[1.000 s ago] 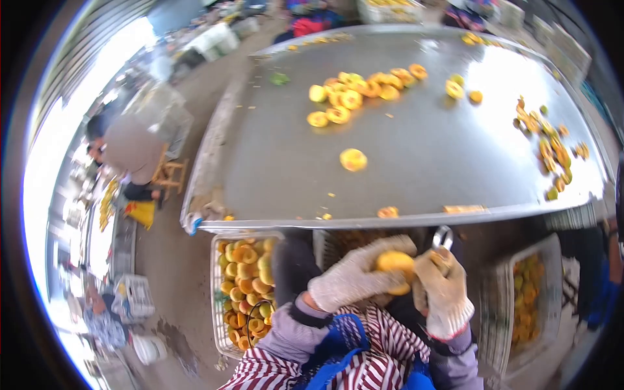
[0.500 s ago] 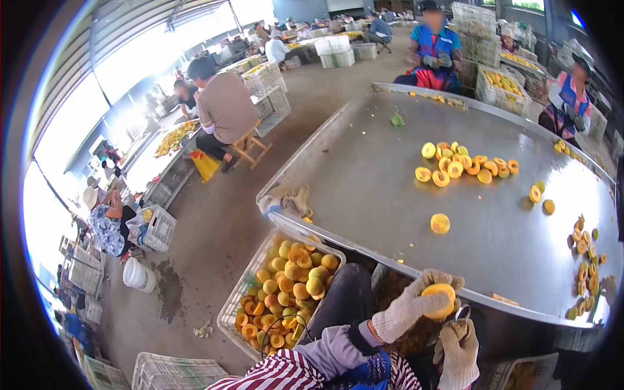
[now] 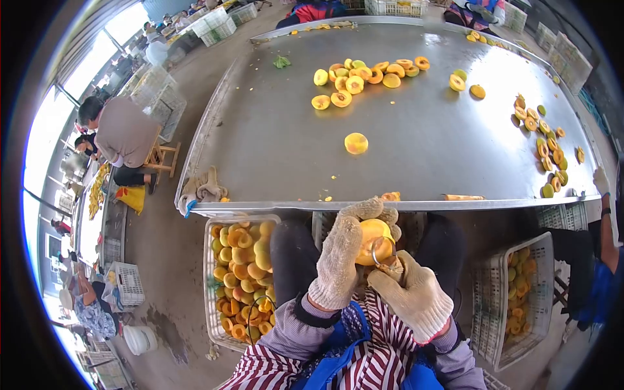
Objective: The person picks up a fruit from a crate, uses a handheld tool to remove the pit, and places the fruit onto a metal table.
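In front of my chest, my left hand, in a knitted work glove, is closed around a yellow peach. A brownish cut side of the peach faces me. My gloved right hand grips a small pitting tool with a curved metal loop; its loop touches the cut face. The fingers hide most of the tool's handle. Just beyond my hands is the metal table, where a lone peach half lies with its rounded side up.
A crate of peaches stands by my left leg, another crate to my right. Peach halves lie in groups across the table. Crumpled gloves rest at its left corner. A co-worker's arm is at the right.
My view has turned down and right, so my hands now appear centred. The tool's loop, apart from the peach before, is now against its cut face.
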The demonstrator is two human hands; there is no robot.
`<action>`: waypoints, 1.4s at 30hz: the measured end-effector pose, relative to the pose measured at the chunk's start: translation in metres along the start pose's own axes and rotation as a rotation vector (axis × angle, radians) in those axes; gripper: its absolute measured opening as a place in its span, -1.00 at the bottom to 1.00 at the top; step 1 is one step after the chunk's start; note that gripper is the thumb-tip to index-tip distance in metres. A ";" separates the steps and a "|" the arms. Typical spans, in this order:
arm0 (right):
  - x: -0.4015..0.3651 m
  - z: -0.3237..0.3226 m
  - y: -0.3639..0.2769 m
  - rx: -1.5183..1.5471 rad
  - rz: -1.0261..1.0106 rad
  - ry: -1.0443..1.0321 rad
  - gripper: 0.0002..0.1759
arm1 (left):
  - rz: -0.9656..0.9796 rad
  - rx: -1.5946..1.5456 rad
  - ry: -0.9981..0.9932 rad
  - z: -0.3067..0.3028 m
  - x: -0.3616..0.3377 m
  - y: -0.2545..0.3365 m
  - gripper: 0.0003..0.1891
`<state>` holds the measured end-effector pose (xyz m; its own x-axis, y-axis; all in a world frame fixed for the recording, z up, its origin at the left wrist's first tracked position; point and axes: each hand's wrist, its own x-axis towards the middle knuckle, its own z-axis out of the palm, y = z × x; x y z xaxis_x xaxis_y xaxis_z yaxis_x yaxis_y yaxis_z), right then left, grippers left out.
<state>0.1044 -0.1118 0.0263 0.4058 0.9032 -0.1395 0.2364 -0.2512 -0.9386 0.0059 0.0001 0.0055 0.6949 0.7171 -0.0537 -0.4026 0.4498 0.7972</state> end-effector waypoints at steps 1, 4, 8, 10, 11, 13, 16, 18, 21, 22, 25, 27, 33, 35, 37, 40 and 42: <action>0.000 0.001 -0.001 -0.012 -0.006 0.015 -0.67 | 0.024 0.045 0.009 0.001 0.000 -0.001 -0.32; -0.001 0.002 0.002 -0.040 -0.045 0.052 -0.66 | 0.127 0.149 0.019 0.006 -0.005 -0.007 -0.33; -0.004 0.004 0.004 0.151 0.068 -0.006 -0.65 | 0.282 0.082 -0.043 0.014 -0.010 -0.012 -0.45; -0.004 0.001 0.004 0.287 0.142 -0.057 -0.64 | 0.290 0.109 -0.074 0.013 -0.005 -0.005 -0.50; -0.002 -0.002 0.001 0.355 0.225 -0.121 -0.63 | 0.319 0.223 -0.085 0.011 -0.003 -0.003 -0.54; 0.001 -0.009 -0.015 0.566 0.335 -0.212 -0.74 | 0.509 0.509 -0.105 0.007 0.008 -0.005 -0.61; 0.001 -0.016 -0.016 0.713 0.429 -0.266 -0.74 | 0.383 0.593 -0.154 0.009 0.010 0.008 -0.64; -0.001 -0.018 -0.015 0.732 0.458 -0.280 -0.75 | 0.111 0.438 -0.126 0.017 0.012 0.017 -0.67; -0.002 -0.023 -0.007 0.784 0.494 -0.377 -0.75 | 0.701 0.850 -0.173 0.014 0.018 0.007 -0.71; -0.002 -0.025 -0.003 0.809 0.505 -0.455 -0.73 | 0.698 0.848 -0.177 0.017 0.020 0.015 -0.71; -0.004 -0.023 0.005 0.949 0.564 -0.526 -0.69 | -0.118 0.599 -0.350 0.020 0.027 0.035 -0.59; -0.005 -0.022 0.008 1.052 0.520 -0.558 -0.68 | 0.057 0.652 -0.426 0.018 0.030 0.034 -0.59; -0.013 -0.009 0.026 1.544 0.413 -0.797 -0.65 | 0.542 0.617 -0.674 0.006 0.042 0.021 -0.69; -0.014 -0.005 0.033 1.572 0.410 -0.866 -0.66 | 0.190 0.321 -0.734 0.005 0.034 0.021 -0.77; -0.015 -0.004 0.032 1.559 0.368 -0.872 -0.68 | 0.093 0.240 -0.674 0.010 0.027 0.024 -0.75; -0.017 0.015 0.064 1.204 0.234 -0.681 -0.68 | -0.088 0.127 -0.486 0.008 0.018 0.018 -0.65; 0.000 0.000 0.028 1.297 0.467 -1.208 -0.69 | -0.350 -0.287 -0.163 0.012 0.014 0.007 -0.57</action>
<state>0.1113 -0.1185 -0.0005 -0.6923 0.7216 -0.0042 -0.6869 -0.6608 -0.3025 0.0203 0.0070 0.0180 0.8930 0.4141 -0.1762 -0.2604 0.7947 0.5483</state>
